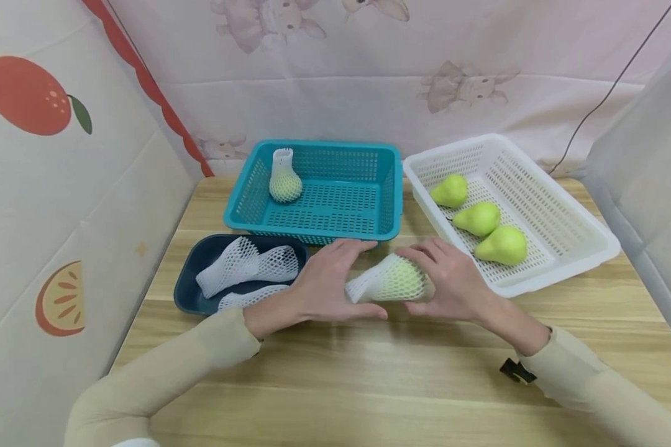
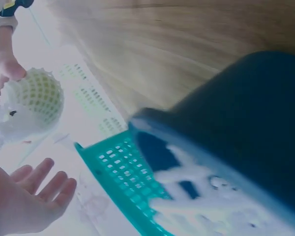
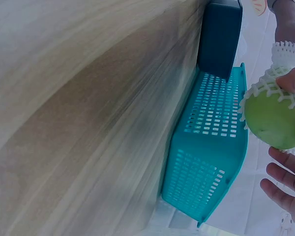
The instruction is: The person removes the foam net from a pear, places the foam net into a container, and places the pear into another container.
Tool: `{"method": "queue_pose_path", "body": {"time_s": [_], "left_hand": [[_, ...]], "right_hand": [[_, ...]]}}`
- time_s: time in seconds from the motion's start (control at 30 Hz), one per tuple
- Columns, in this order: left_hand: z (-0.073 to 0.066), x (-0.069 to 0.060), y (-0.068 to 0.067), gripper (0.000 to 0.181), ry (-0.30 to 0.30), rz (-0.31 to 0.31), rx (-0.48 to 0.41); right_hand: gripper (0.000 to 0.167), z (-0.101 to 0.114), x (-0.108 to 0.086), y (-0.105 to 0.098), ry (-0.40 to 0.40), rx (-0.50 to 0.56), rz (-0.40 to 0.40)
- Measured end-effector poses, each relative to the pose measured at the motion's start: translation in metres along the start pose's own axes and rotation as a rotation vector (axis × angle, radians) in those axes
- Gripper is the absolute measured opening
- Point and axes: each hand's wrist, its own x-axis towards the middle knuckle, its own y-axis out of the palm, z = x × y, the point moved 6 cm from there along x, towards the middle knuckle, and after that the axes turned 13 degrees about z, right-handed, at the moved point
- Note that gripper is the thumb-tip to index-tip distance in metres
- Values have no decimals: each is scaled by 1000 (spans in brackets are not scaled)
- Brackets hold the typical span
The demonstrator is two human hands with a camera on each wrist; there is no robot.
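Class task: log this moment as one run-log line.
right hand: holds netted pear; left hand: beside it; teal basket: another netted pear; white basket: three bare pears; dark tray: loose nets

A light wooden table [image 1: 358,391] takes the lower part of the head view. Directly on it stand a blue-green basket [image 1: 335,208] above the centre, a white basket [image 1: 539,195] at the right, and a dark blue box [image 1: 185,282] left of centre.

Here we are in a small cloth-walled booth, rabbit-printed fabric [image 1: 346,118] hanging right behind a wood-grain surface [image 1: 369,391]! Home or studio, impossible to tell
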Motion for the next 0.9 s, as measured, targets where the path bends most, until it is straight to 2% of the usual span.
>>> {"method": "queue_pose_path", "body": {"time_s": [0.17, 0.33, 0.57, 0.73, 0.9], "left_hand": [[-8, 8, 6, 107, -45, 88, 45], [-12, 15, 12, 106, -73, 144, 73], [-13, 22, 16, 101, -60, 149, 99], [-13, 24, 17, 96, -30, 138, 124], [-13, 23, 18, 95, -25, 154, 131]], "right_hand": [[96, 7, 1, -3, -43, -52, -23], [93, 14, 3, -4, -80, -103, -39], [77, 22, 2, -3, -125, -155, -83], [76, 27, 2, -3, -166, -184, -142], [74, 29, 1, -4, -207, -196, -199]]}}
